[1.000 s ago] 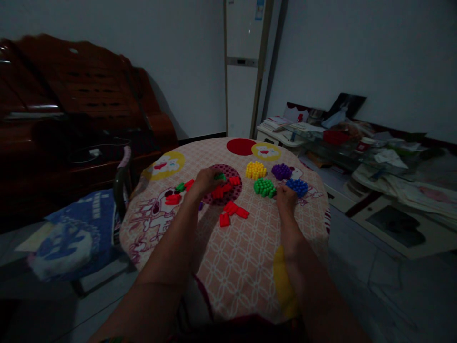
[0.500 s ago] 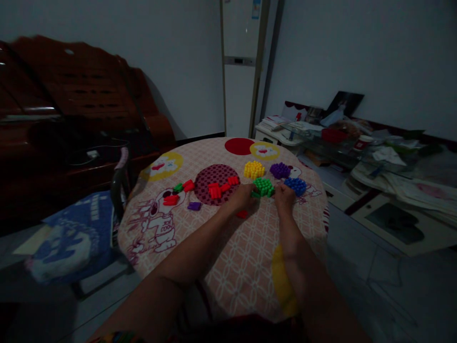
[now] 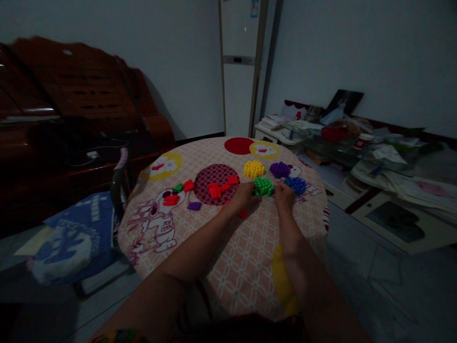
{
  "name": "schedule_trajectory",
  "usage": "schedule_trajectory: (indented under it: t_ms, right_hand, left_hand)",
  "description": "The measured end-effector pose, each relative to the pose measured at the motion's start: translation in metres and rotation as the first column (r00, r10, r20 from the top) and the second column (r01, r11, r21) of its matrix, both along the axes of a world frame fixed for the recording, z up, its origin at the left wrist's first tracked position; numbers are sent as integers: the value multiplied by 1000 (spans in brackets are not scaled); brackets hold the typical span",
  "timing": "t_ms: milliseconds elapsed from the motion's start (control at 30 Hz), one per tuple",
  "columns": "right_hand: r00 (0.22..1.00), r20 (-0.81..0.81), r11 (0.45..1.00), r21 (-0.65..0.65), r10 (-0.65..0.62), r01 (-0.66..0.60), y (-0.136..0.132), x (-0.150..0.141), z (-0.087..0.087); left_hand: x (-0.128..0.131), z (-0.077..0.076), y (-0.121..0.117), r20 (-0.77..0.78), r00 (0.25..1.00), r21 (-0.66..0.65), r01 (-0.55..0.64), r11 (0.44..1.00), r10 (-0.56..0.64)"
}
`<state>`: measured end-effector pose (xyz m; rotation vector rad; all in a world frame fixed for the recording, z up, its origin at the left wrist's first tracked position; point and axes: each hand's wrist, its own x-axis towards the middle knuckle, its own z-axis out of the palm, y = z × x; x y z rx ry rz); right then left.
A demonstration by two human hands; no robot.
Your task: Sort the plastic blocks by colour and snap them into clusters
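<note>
A tight cluster of small green plastic pieces [image 3: 263, 186] stands on the cloth-covered table, between my two hands. At its left edge, my left hand [image 3: 245, 196] has its fingers bent closed against green pieces, and the fingertips are partly hidden. My right hand [image 3: 284, 194] is on the other side, its thumb and fingers pinched together by the cluster's right edge; what lies in the pinch is too small to make out. Just behind are a yellow cluster [image 3: 253, 169] and a purple cluster [image 3: 280, 169]. A blue cluster [image 3: 295, 186] sits right beside my right hand.
Loose red pieces [image 3: 214, 191] lie left of my hands, and a red piece [image 3: 243, 214] is by my left wrist. Further left are a green piece [image 3: 177, 188] and a purple piece [image 3: 194, 206]. A chair [image 3: 119, 190] stands at the left; a cluttered glass-topped cabinet [image 3: 332, 138] is at the right.
My left hand has shifted slightly, and the green bit below its fingertips now appears against the cluster. More red shows behind my left wrist. My right hand stays almost in place.
</note>
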<state>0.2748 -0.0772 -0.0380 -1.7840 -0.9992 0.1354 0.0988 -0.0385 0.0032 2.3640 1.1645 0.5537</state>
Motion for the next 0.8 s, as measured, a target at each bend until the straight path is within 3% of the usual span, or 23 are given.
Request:
schedule_trajectory:
  t_ms: [233, 600, 700, 800]
  right_hand:
    - [1000, 25, 1000, -3, -3, 3, -3, -2, 3]
    - [1000, 12, 1000, -3, -9, 9, -3, 0, 2]
    - [1000, -6, 1000, -14, -15, 15, -2, 0, 1]
    - [1000, -29, 1000, -12, -4, 4, -1, 1, -1]
  left_hand:
    - [11, -3, -9, 16, 995, 31, -95, 995, 95]
    - [14, -12, -6, 13, 996, 47, -93, 995, 92]
    - [7, -3, -5, 15, 997, 57, -76, 996, 75]
    - [-14, 16, 4, -16, 994, 95, -109, 989, 111]
